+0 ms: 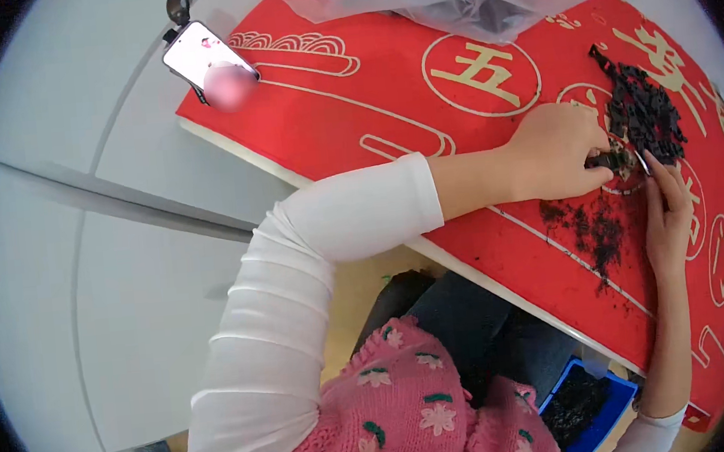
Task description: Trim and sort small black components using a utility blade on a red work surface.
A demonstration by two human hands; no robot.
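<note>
My left hand (558, 153) is closed around a small black piece (604, 160), which looks like plastic, just above the red tabletop. Most of that piece is covered by my fingers. In my right hand (670, 208) is a slim, shiny metal tool (642, 164), its tip close to the piece; whether it is a blade or tweezers cannot be made out. Right behind both hands lies a heap of similar black pieces (644, 106). Dark shavings or crumbs (595, 236) are scattered on the table in front of my hands.
A clear plastic bag (447, 14) of black pieces lies at the table's far side. A lit phone on a holder (206, 63) stands off the far left corner. Below the near edge sits a blue bin (622, 397) with black bits inside. White panels (143, 331) stand at left.
</note>
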